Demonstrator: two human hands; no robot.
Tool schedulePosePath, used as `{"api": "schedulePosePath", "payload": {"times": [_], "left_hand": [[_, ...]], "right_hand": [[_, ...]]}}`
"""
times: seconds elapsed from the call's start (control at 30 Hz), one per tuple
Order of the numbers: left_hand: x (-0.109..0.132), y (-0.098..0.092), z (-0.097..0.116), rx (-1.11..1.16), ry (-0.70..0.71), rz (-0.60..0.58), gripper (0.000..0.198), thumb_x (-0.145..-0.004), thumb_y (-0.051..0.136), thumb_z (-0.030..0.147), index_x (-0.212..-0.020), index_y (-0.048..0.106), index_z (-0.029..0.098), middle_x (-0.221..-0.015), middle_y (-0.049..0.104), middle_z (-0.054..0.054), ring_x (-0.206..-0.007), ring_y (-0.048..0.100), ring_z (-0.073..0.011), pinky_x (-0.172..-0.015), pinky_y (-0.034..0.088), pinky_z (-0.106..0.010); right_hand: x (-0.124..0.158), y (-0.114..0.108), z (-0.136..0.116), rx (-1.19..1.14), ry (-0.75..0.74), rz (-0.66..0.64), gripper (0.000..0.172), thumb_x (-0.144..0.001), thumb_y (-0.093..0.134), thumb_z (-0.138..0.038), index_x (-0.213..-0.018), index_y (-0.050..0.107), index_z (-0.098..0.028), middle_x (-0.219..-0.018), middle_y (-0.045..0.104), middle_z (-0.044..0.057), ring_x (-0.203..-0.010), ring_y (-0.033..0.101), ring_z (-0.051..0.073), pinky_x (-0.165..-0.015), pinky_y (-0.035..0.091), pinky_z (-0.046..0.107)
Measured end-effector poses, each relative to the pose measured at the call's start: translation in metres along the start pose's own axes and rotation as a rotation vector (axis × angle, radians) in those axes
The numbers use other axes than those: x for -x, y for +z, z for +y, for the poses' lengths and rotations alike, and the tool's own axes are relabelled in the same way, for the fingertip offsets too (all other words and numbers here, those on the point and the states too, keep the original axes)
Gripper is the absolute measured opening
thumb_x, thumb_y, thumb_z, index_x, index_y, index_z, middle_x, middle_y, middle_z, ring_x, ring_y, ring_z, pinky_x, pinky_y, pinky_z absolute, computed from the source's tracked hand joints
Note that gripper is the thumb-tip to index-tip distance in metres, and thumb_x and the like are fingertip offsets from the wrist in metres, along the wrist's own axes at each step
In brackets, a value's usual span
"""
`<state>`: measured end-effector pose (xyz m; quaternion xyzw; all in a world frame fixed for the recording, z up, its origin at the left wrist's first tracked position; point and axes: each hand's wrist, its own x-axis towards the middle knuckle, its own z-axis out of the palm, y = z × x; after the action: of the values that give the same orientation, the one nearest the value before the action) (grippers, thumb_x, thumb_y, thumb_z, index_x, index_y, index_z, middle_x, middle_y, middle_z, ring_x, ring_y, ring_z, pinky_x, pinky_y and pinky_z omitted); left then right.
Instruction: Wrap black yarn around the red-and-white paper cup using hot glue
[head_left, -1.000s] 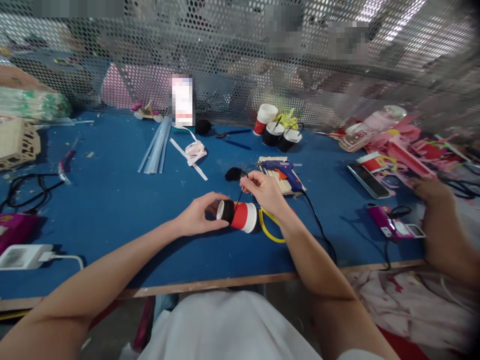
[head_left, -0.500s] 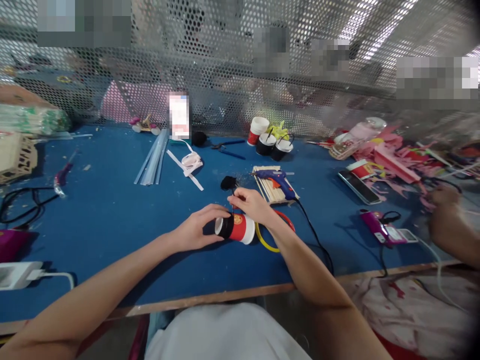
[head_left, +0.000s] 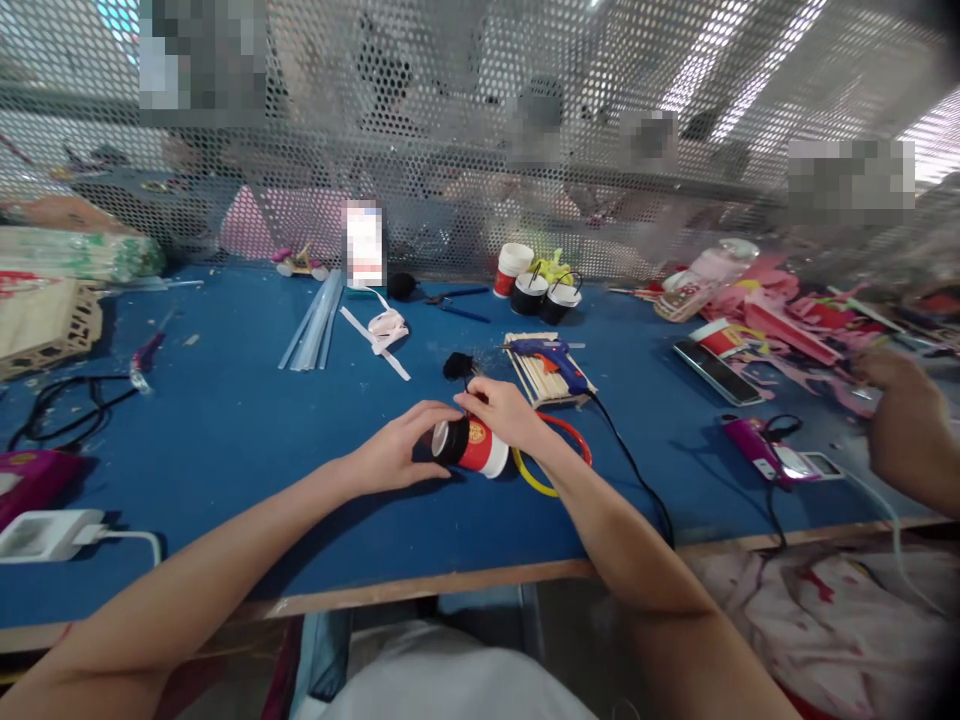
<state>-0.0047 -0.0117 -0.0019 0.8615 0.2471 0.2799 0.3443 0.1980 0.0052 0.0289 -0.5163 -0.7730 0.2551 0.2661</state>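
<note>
A red paper cup with a black band and white ends lies on its side on the blue table. My left hand grips the black-banded end, fingers over the top and thumb below. With pinched fingertips, my right hand holds a thin black strip at the cup's upper side; the strip's lower end is partly hidden. Just beyond those fingers is a dark, fuzzy black piece; whether it joins the strip I cannot tell. Red and yellow rings lie under my right forearm.
A blue glue gun rests on a craft-stick panel, its black cord running to the front edge. Behind stand cups and pliers. White ribbon and clear glue sticks lie left. A co-worker's hand is right.
The view has shifted slightly. Both my hands keep their hold, and the cup has turned a little, its white right end dipping nearer to me.
</note>
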Motion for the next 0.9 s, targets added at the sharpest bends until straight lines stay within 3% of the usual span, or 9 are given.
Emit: {"api": "schedulePosePath", "payload": {"times": [0.07,0.17,0.27,0.63,0.9], "left_hand": [[0.0002,0.0025,0.0019,0.105,-0.097,0.034,0.072,-0.067,0.073,0.039,-0.126,0.038,0.020,-0.121,0.047,-0.012,-0.093,0.058,-0.0197,-0.080,0.053,-0.034],[0.0003,0.0061,0.0035,0.257,-0.192,0.050,0.055,-0.078,0.062,0.041,-0.122,0.039,0.018,-0.109,0.053,-0.010,-0.085,0.059,-0.0165,-0.074,0.052,-0.030],[0.0004,0.0081,0.0039,0.267,-0.245,0.051,0.040,-0.085,0.053,0.041,-0.116,0.044,0.017,-0.088,0.056,-0.004,-0.070,0.058,-0.0123,-0.065,0.050,-0.026],[0.0010,0.0102,0.0011,0.142,-0.073,0.095,0.037,-0.082,0.058,0.033,-0.114,0.046,0.017,-0.103,0.054,-0.008,-0.081,0.056,-0.0139,-0.075,0.051,-0.029],[0.0007,0.0096,0.0022,0.123,-0.029,0.082,0.037,-0.082,0.058,0.031,-0.115,0.045,0.017,-0.106,0.051,-0.008,-0.083,0.055,-0.0144,-0.079,0.051,-0.032]], "right_hand": [[0.0010,0.0008,-0.0001,0.016,-0.010,0.016,0.032,-0.084,0.048,-0.038,-0.059,0.038,-0.019,-0.057,0.044,-0.004,-0.056,0.040,0.010,-0.056,0.028,0.025],[0.0019,0.0023,-0.0002,0.046,-0.026,0.034,0.032,-0.084,0.048,-0.038,-0.060,0.039,-0.020,-0.058,0.045,-0.004,-0.056,0.041,0.010,-0.056,0.028,0.025],[0.0030,0.0034,-0.0008,0.070,-0.038,0.038,0.032,-0.084,0.048,-0.039,-0.060,0.041,-0.019,-0.058,0.046,-0.003,-0.056,0.041,0.010,-0.056,0.027,0.026],[0.0060,-0.0002,-0.0052,0.073,-0.063,0.046,0.031,-0.084,0.049,-0.037,-0.059,0.042,-0.019,-0.057,0.045,-0.004,-0.056,0.041,0.010,-0.056,0.028,0.025],[0.0073,0.0001,-0.0055,0.069,-0.062,0.038,0.030,-0.083,0.051,-0.037,-0.060,0.044,-0.019,-0.056,0.046,-0.004,-0.055,0.040,0.010,-0.056,0.028,0.025]]}}
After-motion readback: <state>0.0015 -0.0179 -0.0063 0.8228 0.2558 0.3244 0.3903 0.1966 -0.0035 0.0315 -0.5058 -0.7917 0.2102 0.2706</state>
